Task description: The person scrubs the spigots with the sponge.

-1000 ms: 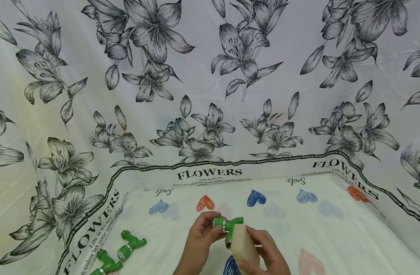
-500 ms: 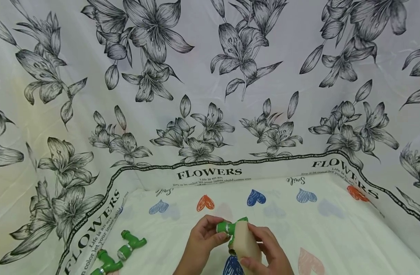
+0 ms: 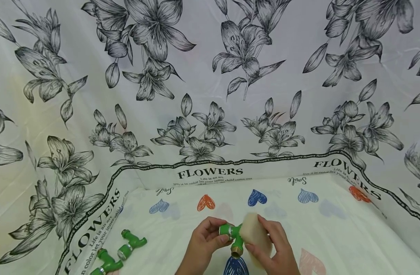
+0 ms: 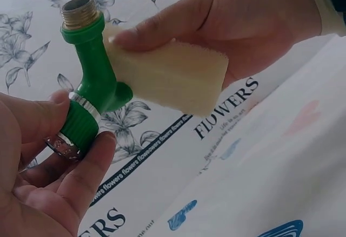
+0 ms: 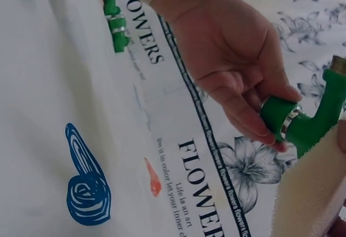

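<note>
My left hand [image 3: 207,240] pinches a green tap [image 3: 235,231] by its ribbed round end, beside a silver ring. The brass threaded end of the tap [image 4: 94,59] points toward me in the head view. A cream sponge block [image 3: 255,233] is gripped in my right hand [image 3: 278,247], thumb on one broad side and fingers on the other. In the left wrist view the sponge [image 4: 173,78] lies against or just behind the tap's body; contact is hard to tell. The right wrist view catches only part of the sponge [image 5: 305,199] at its lower right.
Two similar green taps, one farther back [image 3: 131,244] and one nearer [image 3: 107,263], lie at the left on the white heart-printed cloth [image 3: 162,244]. Flower-printed fabric [image 3: 210,126] rises behind and at the sides.
The sponge has shifted to the right and tilted, uncovering more of the tap. The tap has turned in my left hand so that its brass end faces nearer me. Both hands keep their holds.
</note>
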Tool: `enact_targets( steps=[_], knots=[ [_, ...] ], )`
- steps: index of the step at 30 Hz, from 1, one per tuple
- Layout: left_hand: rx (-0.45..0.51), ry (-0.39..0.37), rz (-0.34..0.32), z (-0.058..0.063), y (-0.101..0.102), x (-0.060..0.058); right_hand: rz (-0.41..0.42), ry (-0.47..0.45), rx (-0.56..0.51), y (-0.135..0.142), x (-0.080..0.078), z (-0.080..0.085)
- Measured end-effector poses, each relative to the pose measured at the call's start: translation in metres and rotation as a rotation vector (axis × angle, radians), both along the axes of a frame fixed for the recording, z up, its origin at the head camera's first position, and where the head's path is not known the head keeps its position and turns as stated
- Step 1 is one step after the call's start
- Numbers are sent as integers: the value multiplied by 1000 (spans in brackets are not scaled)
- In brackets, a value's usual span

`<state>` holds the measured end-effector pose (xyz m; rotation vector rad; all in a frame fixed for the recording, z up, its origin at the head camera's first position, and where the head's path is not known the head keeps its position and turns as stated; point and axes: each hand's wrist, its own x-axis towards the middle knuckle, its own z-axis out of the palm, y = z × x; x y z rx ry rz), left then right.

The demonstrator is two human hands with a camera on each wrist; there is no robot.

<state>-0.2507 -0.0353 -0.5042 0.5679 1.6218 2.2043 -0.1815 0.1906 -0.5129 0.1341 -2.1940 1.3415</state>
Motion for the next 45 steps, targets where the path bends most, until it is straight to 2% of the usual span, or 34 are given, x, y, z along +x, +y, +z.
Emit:
enact_targets(
  steps=[3, 6, 10, 18, 21, 24, 27, 31, 34, 38, 42, 45],
  knots=[
    [2, 2, -18, 0, 0, 0, -16, -46, -55, 2, -2, 1],
    [-9, 4, -25, 1, -1, 0, 41, -107, -158, 2, -2, 2],
    [-21, 9, 11, 0, -2, 0, 121, -146, -236, -1, 1, 4],
    [-19, -1, 92, -2, -2, -1, 261, -243, -309, -15, 12, 13],
    [-22, -4, 122, -2, -3, -2, 335, -260, -333, -17, 16, 16],
    [-15, -8, 132, -2, -3, -2, 400, -236, -321, -17, 18, 17],
    [-9, -7, 133, -2, -3, -2, 419, -199, -296, -16, 17, 16],
    [-2, -9, 133, 0, -3, -2, 406, -189, -285, -14, 16, 15],
    [7, -10, 126, 1, -3, -2, 367, -175, -270, -14, 14, 15],
    [20, -19, 99, 1, -3, -1, 265, -151, -212, -14, 10, 13],
    [18, -23, 75, 2, -3, 0, 146, -165, -145, -12, 5, 12],
    [11, -12, 74, 3, -2, 1, 98, -160, -100, -10, 3, 12]
  ],
)
